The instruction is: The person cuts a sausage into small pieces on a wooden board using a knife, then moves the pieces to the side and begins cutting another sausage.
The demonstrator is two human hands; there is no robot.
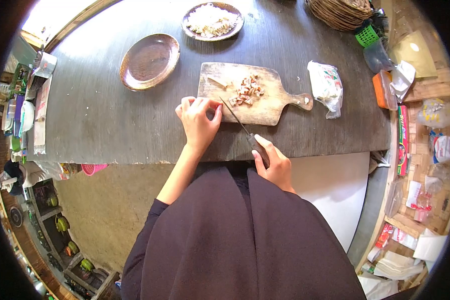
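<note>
A wooden cutting board with a handle lies on the dark table. Small chopped pieces, brown outside and pale inside, are heaped on it, and a longer pale strip lies near its upper left. My right hand is closed around the dark handle of a knife, whose blade points up and left over the board. Close to the blade tip, at the board's lower left edge, my left hand has its fingers curled with thumb and forefinger together. Whatever is between those fingertips is too small to name.
Beyond the board stand a brown plate and another plate heaped with pale shredded food. A white plastic bag lies right of the board handle. Farther right are an orange container and a wicker stack.
</note>
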